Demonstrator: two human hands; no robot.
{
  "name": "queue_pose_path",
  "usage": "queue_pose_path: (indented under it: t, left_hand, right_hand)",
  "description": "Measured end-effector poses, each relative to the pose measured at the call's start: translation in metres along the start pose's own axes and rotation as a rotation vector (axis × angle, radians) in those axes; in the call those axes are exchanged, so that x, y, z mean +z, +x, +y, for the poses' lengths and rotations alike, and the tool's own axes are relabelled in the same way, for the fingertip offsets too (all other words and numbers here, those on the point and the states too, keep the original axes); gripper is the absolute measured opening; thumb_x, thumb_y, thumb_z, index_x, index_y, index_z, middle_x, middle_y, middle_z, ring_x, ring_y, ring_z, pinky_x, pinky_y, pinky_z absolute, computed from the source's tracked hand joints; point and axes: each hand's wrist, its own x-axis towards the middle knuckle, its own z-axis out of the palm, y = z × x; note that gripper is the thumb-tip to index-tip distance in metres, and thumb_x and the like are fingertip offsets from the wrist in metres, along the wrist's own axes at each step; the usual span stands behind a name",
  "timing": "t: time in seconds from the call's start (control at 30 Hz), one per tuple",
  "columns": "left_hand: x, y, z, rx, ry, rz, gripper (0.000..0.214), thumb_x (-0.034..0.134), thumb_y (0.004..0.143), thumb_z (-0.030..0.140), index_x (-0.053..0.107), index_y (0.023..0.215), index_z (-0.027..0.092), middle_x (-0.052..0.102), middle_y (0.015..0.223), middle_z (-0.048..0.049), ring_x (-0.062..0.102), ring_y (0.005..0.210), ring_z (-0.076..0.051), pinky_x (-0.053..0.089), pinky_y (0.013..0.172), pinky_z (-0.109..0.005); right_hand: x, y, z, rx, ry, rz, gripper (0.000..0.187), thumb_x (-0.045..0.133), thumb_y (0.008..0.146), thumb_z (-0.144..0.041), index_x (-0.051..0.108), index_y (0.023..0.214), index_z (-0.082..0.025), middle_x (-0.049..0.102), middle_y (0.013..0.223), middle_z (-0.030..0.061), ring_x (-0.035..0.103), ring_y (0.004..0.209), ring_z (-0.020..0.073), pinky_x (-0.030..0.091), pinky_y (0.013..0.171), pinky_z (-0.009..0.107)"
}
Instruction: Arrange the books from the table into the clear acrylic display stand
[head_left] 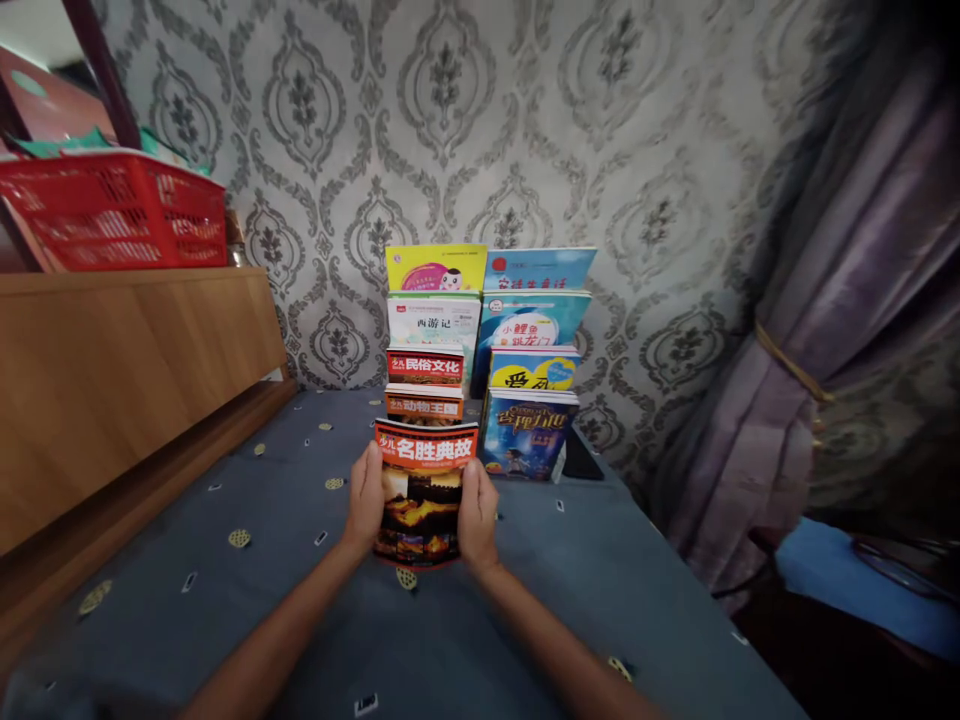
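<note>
Between my two hands is a book [424, 500] with a red title band and a dark cover of landscape pictures, its front facing me. My left hand [365, 498] presses on its left edge and my right hand [477, 510] on its right edge, both closed on it. Directly behind it, an orange-banded book [424, 406], a red-banded book [425, 368], a pale book [435, 322] and a yellow book [436, 266] rise in a row. Whether the held book touches the surface is unclear.
To the right stands a second row: a dark blue book [527, 435], a yellow and blue book [534, 372] and blue books [540, 270] behind. A black flat object [582, 458] lies beside it. A red basket [112, 215] sits on a wooden cabinet [142, 350]; a purple curtain [817, 350] hangs right.
</note>
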Motion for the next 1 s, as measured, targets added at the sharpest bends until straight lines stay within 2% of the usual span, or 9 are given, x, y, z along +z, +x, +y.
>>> queue_pose_path:
  t: [0.07, 0.17, 0.27, 0.43, 0.57, 0.7, 0.8, 0.9, 1.0]
  left_hand:
    - [-0.001, -0.001, 0.000, 0.143, 0.041, -0.001, 0.058, 0.041, 0.091, 0.069, 0.068, 0.091, 0.018, 0.073, 0.100, -0.0083, 0.065, 0.105, -0.025, 0.050, 0.095, -0.035]
    - [-0.010, -0.007, -0.016, 0.265, 0.080, -0.027, 0.058, 0.048, 0.087, 0.070, 0.067, 0.107, 0.019, 0.071, 0.112, -0.0086, 0.060, 0.116, -0.026, 0.045, 0.104, -0.037]
    - [-0.020, -0.016, -0.036, 0.237, 0.111, -0.105, 0.058, 0.049, 0.089, 0.065, 0.062, 0.122, 0.019, 0.069, 0.118, -0.0094, 0.059, 0.120, -0.027, 0.043, 0.107, -0.039]
    - [-0.036, -0.018, -0.042, 0.158, 0.187, -0.286, 0.054, 0.054, 0.090, 0.052, 0.053, 0.133, 0.019, 0.069, 0.115, -0.0093, 0.060, 0.117, -0.026, 0.043, 0.106, -0.041]
    - [-0.060, -0.010, -0.026, 0.189, 0.311, -0.561, 0.049, 0.057, 0.087, 0.043, 0.054, 0.129, 0.019, 0.068, 0.115, -0.0091, 0.060, 0.112, -0.025, 0.047, 0.099, -0.038]
    - [-0.085, -0.015, -0.007, 0.193, 0.565, -0.723, 0.027, 0.050, 0.092, 0.039, 0.062, 0.108, 0.021, 0.067, 0.090, -0.0039, 0.060, 0.077, -0.018, 0.051, 0.072, -0.029]
    - [-0.091, -0.026, 0.004, 0.181, 0.645, -0.724, 0.022, 0.045, 0.094, 0.037, 0.060, 0.096, 0.021, 0.064, 0.082, -0.0016, 0.056, 0.070, -0.016, 0.047, 0.064, -0.026]
    - [-0.084, -0.031, 0.009, 0.174, 0.626, -0.661, 0.021, 0.043, 0.094, 0.035, 0.059, 0.099, 0.022, 0.067, 0.088, -0.0026, 0.060, 0.078, -0.018, 0.049, 0.069, -0.028]
    - [-0.071, -0.024, 0.000, 0.196, 0.614, -0.581, 0.019, 0.044, 0.091, 0.033, 0.058, 0.095, 0.020, 0.066, 0.084, -0.0029, 0.059, 0.075, -0.018, 0.048, 0.069, -0.029]
  right_hand:
    - [-0.002, 0.000, -0.004, -0.116, -0.027, -0.006, 0.045, 0.026, 0.098, -0.056, 0.052, 0.081, -0.023, 0.060, 0.077, 0.0060, 0.057, 0.081, 0.0218, 0.050, 0.075, 0.032]
    - [-0.008, -0.011, 0.012, -0.166, -0.041, -0.013, 0.047, 0.028, 0.099, -0.056, 0.060, 0.096, -0.021, 0.066, 0.087, 0.0083, 0.061, 0.097, 0.0232, 0.052, 0.084, 0.034]
    - [-0.014, -0.031, 0.044, -0.120, -0.115, 0.029, 0.053, 0.036, 0.097, -0.060, 0.060, 0.119, -0.019, 0.069, 0.109, 0.0114, 0.062, 0.110, 0.0249, 0.052, 0.092, 0.038]
    - [-0.026, -0.052, 0.077, -0.149, -0.235, -0.044, 0.057, 0.037, 0.097, -0.062, 0.058, 0.131, -0.021, 0.071, 0.112, 0.0117, 0.064, 0.112, 0.0269, 0.054, 0.094, 0.043]
    - [-0.040, -0.047, 0.065, -0.255, -0.387, -0.099, 0.055, 0.034, 0.099, -0.059, 0.059, 0.130, -0.021, 0.072, 0.110, 0.0120, 0.066, 0.109, 0.0272, 0.057, 0.090, 0.043]
    - [-0.060, -0.041, 0.035, -0.391, -0.420, -0.330, 0.041, 0.031, 0.104, -0.041, 0.060, 0.126, -0.024, 0.071, 0.112, 0.0107, 0.067, 0.103, 0.0236, 0.057, 0.088, 0.037]
    - [-0.068, -0.042, 0.016, -0.410, -0.396, -0.415, 0.037, 0.032, 0.104, -0.034, 0.056, 0.131, -0.024, 0.070, 0.113, 0.0103, 0.067, 0.101, 0.0224, 0.056, 0.088, 0.035]
    - [-0.066, -0.044, 0.009, -0.329, -0.366, -0.369, 0.036, 0.035, 0.103, -0.030, 0.050, 0.134, -0.023, 0.069, 0.111, 0.0096, 0.066, 0.097, 0.0212, 0.057, 0.082, 0.033]
    - [-0.059, -0.042, 0.011, -0.274, -0.312, -0.296, 0.030, 0.035, 0.103, -0.027, 0.050, 0.129, -0.023, 0.068, 0.106, 0.0076, 0.066, 0.088, 0.0187, 0.055, 0.074, 0.029]
